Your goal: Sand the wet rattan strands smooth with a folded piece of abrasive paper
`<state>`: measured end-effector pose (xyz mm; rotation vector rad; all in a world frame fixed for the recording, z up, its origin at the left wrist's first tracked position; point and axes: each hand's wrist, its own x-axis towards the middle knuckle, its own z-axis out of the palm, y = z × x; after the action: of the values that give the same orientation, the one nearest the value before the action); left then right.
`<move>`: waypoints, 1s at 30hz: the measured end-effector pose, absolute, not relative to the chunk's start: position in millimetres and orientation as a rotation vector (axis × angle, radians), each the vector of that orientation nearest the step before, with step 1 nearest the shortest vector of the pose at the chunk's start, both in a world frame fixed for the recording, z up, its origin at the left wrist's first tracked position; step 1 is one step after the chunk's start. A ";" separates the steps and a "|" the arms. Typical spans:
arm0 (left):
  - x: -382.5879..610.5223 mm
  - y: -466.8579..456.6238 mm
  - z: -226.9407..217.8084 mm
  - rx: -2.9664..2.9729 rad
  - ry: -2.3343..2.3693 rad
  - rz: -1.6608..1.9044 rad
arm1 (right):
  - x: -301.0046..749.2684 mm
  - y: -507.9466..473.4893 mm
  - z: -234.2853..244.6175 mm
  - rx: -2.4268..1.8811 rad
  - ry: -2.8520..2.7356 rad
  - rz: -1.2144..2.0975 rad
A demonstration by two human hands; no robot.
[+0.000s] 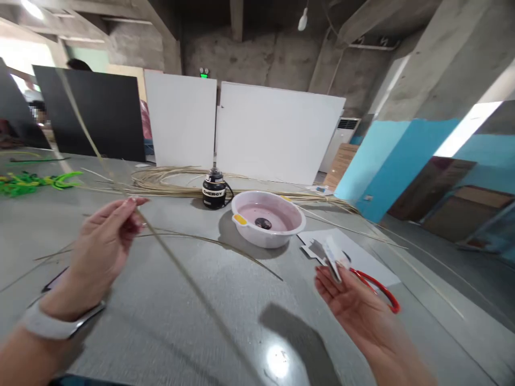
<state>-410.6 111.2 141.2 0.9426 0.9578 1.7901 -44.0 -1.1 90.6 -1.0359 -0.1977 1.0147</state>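
My left hand [107,233] pinches a long, thin pale strip [177,262], which looks like split bamboo or rattan, between thumb and fingers. The strip runs from the upper left down past the front edge of the view. At the right, my right hand [358,305] is turned palm up, with its fingers closed around red-handled scissors [378,283]. Their pale blades are blurred and point up, while the hand hides the pivot. Another thin strip [201,237] lies curved on the table between my hands.
A white basin [267,238] of water with a dark round thing in it stands mid-table. A black jar-like device [214,192] is beside it, before coiled strips [161,179]. White paper [370,260] lies right. Green pieces [32,183] lie left. White boards [277,131] stand behind.
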 end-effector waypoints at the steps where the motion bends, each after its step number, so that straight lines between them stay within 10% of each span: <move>1: -404.5 113.9 138.9 0.906 0.880 1.770 | -44.0 -5.6 92.8 -1.026 -0.214 0.973; 30: -301.8 19.1 14.4 0.589 0.877 1.142 | -179.2 3.8 37.2 -0.919 -0.441 1.350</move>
<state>-301.8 19.1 14.4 0.5886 0.8767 1.1419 -179.2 3.8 37.2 -0.9192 -0.4412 1.3499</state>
